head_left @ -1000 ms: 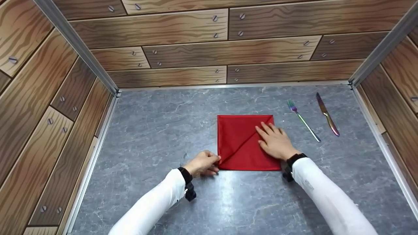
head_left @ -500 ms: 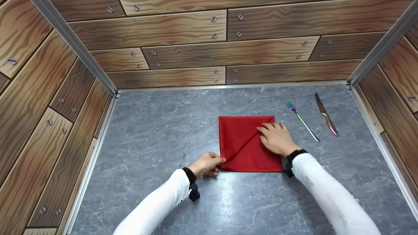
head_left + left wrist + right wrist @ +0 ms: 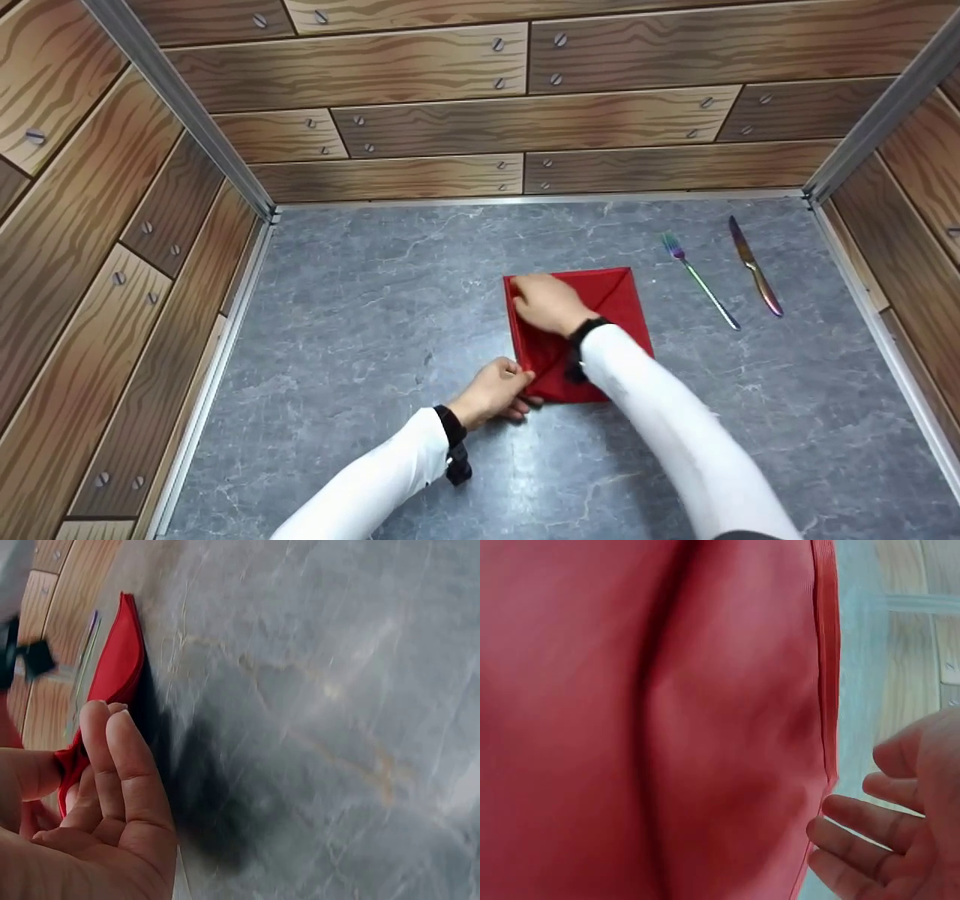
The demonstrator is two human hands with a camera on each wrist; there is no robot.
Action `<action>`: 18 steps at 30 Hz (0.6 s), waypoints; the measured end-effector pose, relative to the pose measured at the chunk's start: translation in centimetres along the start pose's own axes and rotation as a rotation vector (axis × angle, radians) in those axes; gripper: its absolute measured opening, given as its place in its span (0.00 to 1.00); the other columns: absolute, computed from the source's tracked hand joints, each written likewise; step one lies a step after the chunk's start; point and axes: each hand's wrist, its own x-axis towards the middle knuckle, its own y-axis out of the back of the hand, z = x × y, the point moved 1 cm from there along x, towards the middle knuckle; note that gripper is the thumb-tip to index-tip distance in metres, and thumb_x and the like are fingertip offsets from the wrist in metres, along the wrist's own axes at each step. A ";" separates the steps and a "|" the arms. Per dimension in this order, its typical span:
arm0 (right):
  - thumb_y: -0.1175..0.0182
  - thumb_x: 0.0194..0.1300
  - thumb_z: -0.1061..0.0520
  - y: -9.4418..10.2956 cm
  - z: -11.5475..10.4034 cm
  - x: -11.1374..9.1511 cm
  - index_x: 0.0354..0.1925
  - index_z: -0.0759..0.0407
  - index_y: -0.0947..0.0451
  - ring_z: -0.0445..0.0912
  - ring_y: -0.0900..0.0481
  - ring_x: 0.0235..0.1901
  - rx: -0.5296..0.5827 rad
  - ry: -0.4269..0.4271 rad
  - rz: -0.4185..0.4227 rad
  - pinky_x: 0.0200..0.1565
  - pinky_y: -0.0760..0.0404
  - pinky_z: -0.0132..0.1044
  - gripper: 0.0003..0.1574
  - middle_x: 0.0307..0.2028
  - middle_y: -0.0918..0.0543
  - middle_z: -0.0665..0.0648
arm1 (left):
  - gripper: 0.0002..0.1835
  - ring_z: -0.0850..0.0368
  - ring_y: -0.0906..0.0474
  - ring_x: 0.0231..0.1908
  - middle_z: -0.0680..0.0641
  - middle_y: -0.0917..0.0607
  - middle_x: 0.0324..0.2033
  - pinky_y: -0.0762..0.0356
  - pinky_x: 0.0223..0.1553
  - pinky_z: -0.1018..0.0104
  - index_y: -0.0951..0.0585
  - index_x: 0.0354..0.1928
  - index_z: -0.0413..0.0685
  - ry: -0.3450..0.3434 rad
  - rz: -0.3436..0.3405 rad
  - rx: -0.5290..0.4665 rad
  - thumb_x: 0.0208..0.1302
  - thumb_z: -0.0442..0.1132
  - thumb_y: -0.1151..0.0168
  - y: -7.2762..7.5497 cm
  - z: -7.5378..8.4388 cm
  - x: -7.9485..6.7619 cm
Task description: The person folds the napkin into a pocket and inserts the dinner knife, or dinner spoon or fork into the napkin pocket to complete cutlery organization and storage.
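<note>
A red cloth napkin [image 3: 616, 301] lies folded into a square, a diagonal fold line crossing it. At its near left corner my left hand [image 3: 495, 391] pinches the edge between thumb and forefinger, the other fingers spread below. In the left wrist view the napkin [image 3: 120, 660] is lifted a little off the surface at that side. My right hand [image 3: 549, 304] reaches across to the far left corner. The right wrist view shows the right hand [image 3: 900, 840] with fingers apart at the cloth's hemmed edge, thumb away from them.
A rainbow-coloured fork [image 3: 700, 281] and a matching knife [image 3: 754, 268] lie to the right of the napkin. The grey marbled tabletop [image 3: 360, 300] is bounded by wood-patterned walls [image 3: 420, 124] at the back and both sides.
My right hand has left the napkin's right part and crossed to its far left corner. My left hand keeps its pinch and has shifted slightly right; the napkin has turned a little.
</note>
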 end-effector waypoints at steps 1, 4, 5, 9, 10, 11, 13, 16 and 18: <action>0.45 0.75 0.51 -0.2 -0.5 0.4 0.70 0.62 0.28 0.60 0.23 0.66 -0.002 0.003 -0.018 0.68 0.24 0.56 0.30 0.64 0.20 0.65 | 0.10 0.62 0.21 0.18 0.33 0.09 0.37 0.17 0.21 0.69 0.29 0.45 0.45 -0.002 -0.003 -0.003 0.75 0.43 0.42 -0.1 0.0 -0.1; 0.40 0.72 0.49 -0.8 -1.2 1.4 0.71 0.64 0.31 0.62 0.22 0.64 -0.028 0.002 -0.060 0.66 0.22 0.56 0.36 0.65 0.23 0.68 | 0.09 0.61 0.21 0.18 0.34 0.09 0.36 0.16 0.21 0.68 0.29 0.43 0.46 -0.008 -0.001 -0.009 0.75 0.43 0.42 -0.5 -0.2 -0.3; 0.38 0.71 0.48 -1.0 -1.3 1.6 0.71 0.64 0.31 0.62 0.21 0.62 -0.038 -0.004 -0.065 0.64 0.21 0.56 0.38 0.64 0.23 0.68 | 0.09 0.61 0.21 0.18 0.34 0.09 0.36 0.16 0.22 0.68 0.29 0.43 0.46 -0.008 -0.002 -0.011 0.75 0.43 0.42 -0.7 -0.2 -0.4; 0.32 0.65 0.48 -1.6 -1.6 2.2 0.65 0.64 0.28 0.64 0.17 0.54 -0.089 -0.017 -0.042 0.55 0.16 0.58 0.37 0.58 0.24 0.68 | 0.09 0.61 0.20 0.19 0.34 0.09 0.35 0.16 0.23 0.67 0.30 0.44 0.46 -0.020 0.001 -0.012 0.75 0.43 0.41 -1.2 -0.5 -0.6; 0.31 0.63 0.49 -1.8 -1.7 2.3 0.62 0.64 0.26 0.64 0.17 0.51 -0.104 -0.015 -0.031 0.53 0.16 0.58 0.35 0.56 0.23 0.68 | 0.09 0.61 0.20 0.19 0.34 0.09 0.35 0.16 0.23 0.66 0.30 0.44 0.47 -0.022 0.002 -0.016 0.75 0.43 0.41 -1.3 -0.5 -0.6; 0.31 0.62 0.50 -2.0 -1.8 2.4 0.60 0.64 0.25 0.64 0.16 0.50 -0.120 -0.012 -0.021 0.51 0.15 0.58 0.32 0.55 0.23 0.68 | 0.09 0.61 0.20 0.19 0.34 0.09 0.35 0.17 0.23 0.66 0.30 0.44 0.47 -0.026 0.003 -0.018 0.75 0.43 0.41 -1.4 -0.6 -0.6; 0.32 0.61 0.52 -2.2 -1.9 2.5 0.56 0.64 0.23 0.65 0.16 0.47 -0.147 -0.003 0.003 0.48 0.14 0.59 0.28 0.52 0.22 0.68 | 0.09 0.61 0.21 0.18 0.33 0.09 0.35 0.17 0.22 0.67 0.30 0.43 0.47 -0.029 0.005 -0.027 0.75 0.43 0.41 -1.6 -0.6 -0.6; 0.34 0.61 0.54 -2.4 -2.2 2.7 0.53 0.65 0.22 0.65 0.15 0.45 -0.178 0.005 0.032 0.45 0.14 0.59 0.24 0.50 0.22 0.68 | 0.09 0.61 0.21 0.18 0.32 0.09 0.35 0.18 0.21 0.67 0.30 0.43 0.47 -0.035 0.009 -0.038 0.75 0.43 0.41 -1.8 -0.5 -0.6; 0.35 0.62 0.56 -2.5 -2.3 2.7 0.52 0.65 0.22 0.64 0.15 0.43 -0.192 0.003 0.044 0.45 0.14 0.59 0.22 0.49 0.21 0.68 | 0.09 0.61 0.21 0.18 0.31 0.09 0.35 0.18 0.21 0.67 0.30 0.42 0.47 -0.036 0.007 -0.042 0.75 0.42 0.41 -1.9 -0.5 -0.6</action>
